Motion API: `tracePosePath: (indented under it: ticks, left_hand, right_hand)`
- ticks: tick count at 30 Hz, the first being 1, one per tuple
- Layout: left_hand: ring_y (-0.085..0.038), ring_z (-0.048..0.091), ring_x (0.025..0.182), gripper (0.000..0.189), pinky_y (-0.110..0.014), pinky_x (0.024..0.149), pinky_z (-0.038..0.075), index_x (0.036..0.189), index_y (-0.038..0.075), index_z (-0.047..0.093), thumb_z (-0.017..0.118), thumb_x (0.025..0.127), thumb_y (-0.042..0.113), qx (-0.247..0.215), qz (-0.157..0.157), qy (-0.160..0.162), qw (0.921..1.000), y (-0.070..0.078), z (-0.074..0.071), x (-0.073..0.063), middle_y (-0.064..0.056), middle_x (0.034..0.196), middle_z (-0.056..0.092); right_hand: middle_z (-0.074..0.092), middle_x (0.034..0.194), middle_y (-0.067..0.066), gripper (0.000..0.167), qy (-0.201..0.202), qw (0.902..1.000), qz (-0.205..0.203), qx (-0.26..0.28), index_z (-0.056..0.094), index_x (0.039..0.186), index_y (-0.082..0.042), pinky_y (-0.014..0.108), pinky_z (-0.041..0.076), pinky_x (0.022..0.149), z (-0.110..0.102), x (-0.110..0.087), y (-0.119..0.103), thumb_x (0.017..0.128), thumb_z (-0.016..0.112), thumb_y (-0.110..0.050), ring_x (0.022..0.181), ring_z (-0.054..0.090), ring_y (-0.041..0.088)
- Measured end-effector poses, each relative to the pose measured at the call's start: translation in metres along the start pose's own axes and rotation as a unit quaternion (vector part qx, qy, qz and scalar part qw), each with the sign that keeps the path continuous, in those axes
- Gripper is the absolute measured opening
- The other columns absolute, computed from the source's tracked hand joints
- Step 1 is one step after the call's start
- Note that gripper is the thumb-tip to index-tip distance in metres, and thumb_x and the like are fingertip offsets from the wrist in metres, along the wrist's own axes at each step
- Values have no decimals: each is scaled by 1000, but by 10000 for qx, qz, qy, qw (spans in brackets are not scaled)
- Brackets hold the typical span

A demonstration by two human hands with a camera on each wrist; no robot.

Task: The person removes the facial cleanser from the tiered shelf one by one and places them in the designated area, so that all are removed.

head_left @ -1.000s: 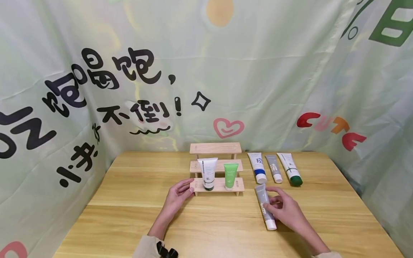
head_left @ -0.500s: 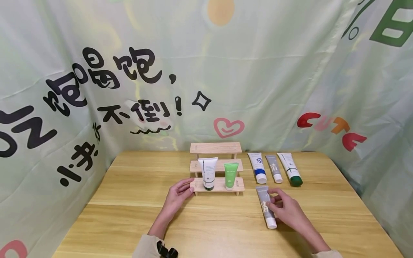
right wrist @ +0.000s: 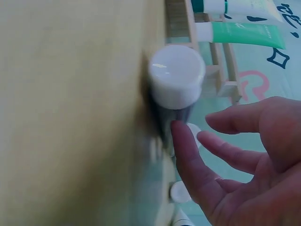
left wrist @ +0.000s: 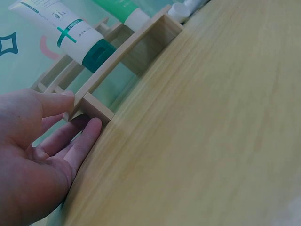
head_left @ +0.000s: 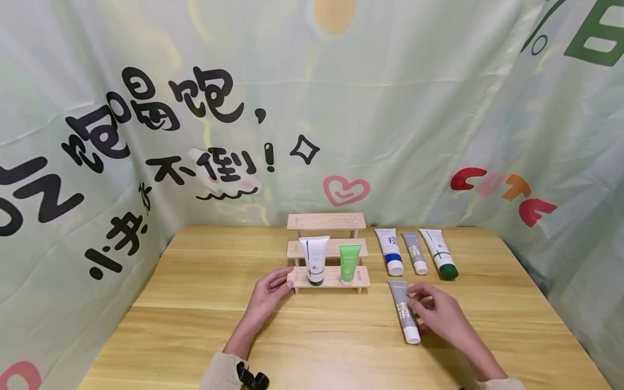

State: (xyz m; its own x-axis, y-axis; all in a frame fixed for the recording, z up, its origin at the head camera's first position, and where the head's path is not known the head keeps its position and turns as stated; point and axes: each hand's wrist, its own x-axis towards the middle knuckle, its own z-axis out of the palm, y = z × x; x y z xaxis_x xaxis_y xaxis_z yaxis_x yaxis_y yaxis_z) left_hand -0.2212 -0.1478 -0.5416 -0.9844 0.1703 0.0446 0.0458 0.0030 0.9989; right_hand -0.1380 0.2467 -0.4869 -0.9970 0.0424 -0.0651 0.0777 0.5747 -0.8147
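A grey tube (head_left: 403,315) with pale lettering lies label upward, white cap toward the viewer, to the right of an upright, three-tiered pale wooden stand (head_left: 331,277).

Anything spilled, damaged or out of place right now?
No spill or damage shows. Only the near grey tube lies out of line, alone in front of the three other tubes, by the right hand. The white tube and green tube stand upright on the wooden stand.

The hand (right wrist: 261,188) is just beside a white-capped tube (right wrist: 177,87).
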Motion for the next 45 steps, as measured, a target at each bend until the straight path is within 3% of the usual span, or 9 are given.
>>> tracePosePath:
  ticks: [13, 22, 29, 36, 41, 45]
  left_hand:
    - [-36, 65, 118, 39, -33, 93, 61, 136, -2, 63, 69, 97, 0, -178, 72, -78, 9998, -4, 2, 2, -29, 132, 63]
    - [-34, 66, 117, 38, -33, 93, 60, 135, 1, 64, 69, 97, 2, -97, 50, 33, 9999, -1, -1, 0, -28, 131, 64]
    - [-34, 65, 119, 39, -32, 93, 60, 136, 2, 64, 69, 97, 2, 14, 36, 27, 10000, 2, -1, 2, -26, 132, 64]
    - [-34, 65, 118, 39, -32, 93, 61, 135, 1, 64, 69, 97, 1, 9, -60, -51, 10000, 5, -2, 6, -26, 131, 64]
    - [-34, 67, 112, 37, -38, 92, 62, 134, -4, 62, 66, 97, -5, -260, -219, -161, 9993, 8, -3, 8, -28, 130, 62]
    - [-33, 66, 114, 37, -37, 91, 62, 133, -3, 63, 67, 96, -4, -202, -204, -148, 9995, 9, -2, 8, -26, 133, 60]
  right_hand:
    - [63, 108, 16, 25, 207, 9915, -1225, 383, 63, 124, 0, 35, 65, 58, -12, 15, -27, 100, 66, -6, 86, 66, 30]
    - [62, 116, 19, 28, 24, 9871, -1332, 885, 60, 128, -3, 39, 67, 70, -7, 28, -59, 101, 67, -10, 95, 64, 32]
    - [61, 119, 21, 30, 190, 9790, -1618, 1225, 60, 129, -3, 33, 66, 75, 0, 41, -78, 100, 68, -7, 102, 64, 35]
    - [64, 124, 15, 35, 199, 9685, -2082, 1354, 59, 132, -4, 23, 57, 92, 13, 50, -84, 100, 70, -13, 113, 61, 31]
    - [63, 125, 16, 39, 85, 9614, -2121, 1749, 58, 134, -6, 26, 56, 93, 28, 52, -82, 98, 71, -10, 114, 61, 33]
    - [62, 125, 20, 44, 19, 9558, -2117, 2040, 55, 135, -2, 29, 56, 97, 38, 51, -79, 96, 73, -5, 115, 61, 37]
